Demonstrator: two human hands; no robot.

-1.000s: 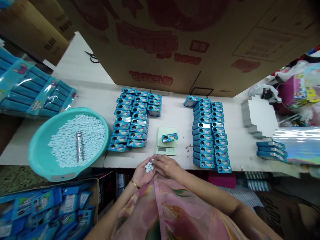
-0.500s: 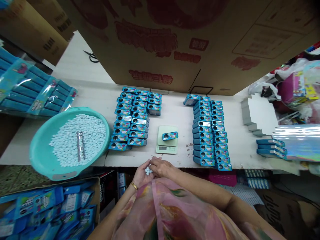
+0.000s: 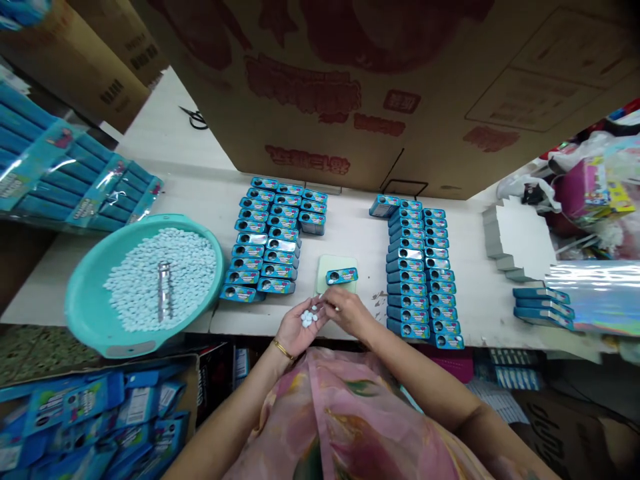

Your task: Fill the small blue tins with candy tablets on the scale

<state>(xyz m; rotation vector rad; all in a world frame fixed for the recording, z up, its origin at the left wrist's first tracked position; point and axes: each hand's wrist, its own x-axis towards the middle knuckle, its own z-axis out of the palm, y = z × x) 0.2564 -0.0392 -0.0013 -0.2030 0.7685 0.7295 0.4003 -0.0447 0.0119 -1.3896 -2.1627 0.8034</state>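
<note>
Wrapped packs: blue stuff, bagged in clear plastic and parked along the left edge of the counter.
Flat packets: also blue, heaped in a carton below the near edge.
Bowl: teal, set close to the near left corner. It's loaded with pale pellets, and a shiny metal tube is laid on top.
Scissors: left lying up toward the far side, partly hidden by the big carton stood there.
Left bunch: small blue boxes, lined up in columns from the far side down toward the near edge.
Left hand: held palm up at the middle of the near edge, fingers open and slightly cupped, with a few loose pellets carried in it.
Scale: pale green, mid-counter, partly covered by the right hand; a single blue box is rested on it.
Right hand: bent over the left fingertips. Whether anything's pinched can't be told.
Right bunch: more of those boxes, packed in columns down to the near edge.
White stack: placed near the right edge, with three blue boxes piled just nearer.
</note>
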